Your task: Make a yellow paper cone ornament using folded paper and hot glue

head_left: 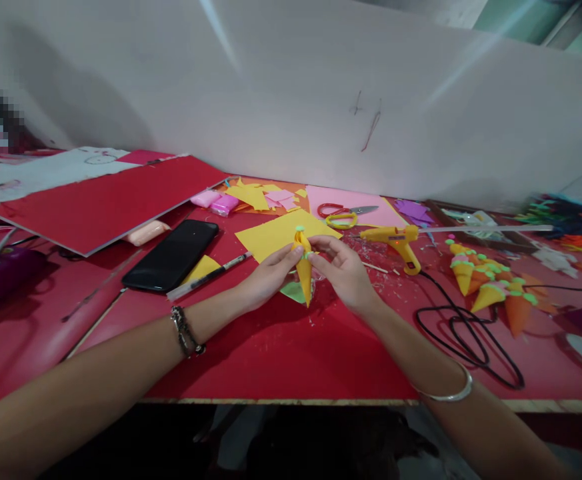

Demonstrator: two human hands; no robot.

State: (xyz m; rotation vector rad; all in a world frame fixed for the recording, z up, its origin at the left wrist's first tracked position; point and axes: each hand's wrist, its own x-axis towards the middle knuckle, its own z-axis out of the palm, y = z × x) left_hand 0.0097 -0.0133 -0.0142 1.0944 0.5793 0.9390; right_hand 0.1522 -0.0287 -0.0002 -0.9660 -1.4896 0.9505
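Over the red table (pixel 271 360), both hands hold one small yellow cone (pixel 305 277) with its tip pointing down and a pale green ball at its top. My left hand (pixel 273 273) pinches the upper part of the cone from the left, thumb on its face. From the right, my right hand (pixel 343 270) grips the same upper part between thumb and fingers. Behind the cone lies a yellow sheet (pixel 261 235), and a green piece (pixel 295 291) shows below my left hand. The inside of the cone cannot be made out.
A black phone (pixel 173 255) and a pen (pixel 221 272) lie left. Red-handled scissors (pixel 331 210) and a yellow glue gun (pixel 401 244) are behind to the right. The gun's black cord (pixel 458 333) loops near several finished cones (pixel 491 293). A red board (pixel 111 200) lies back left.
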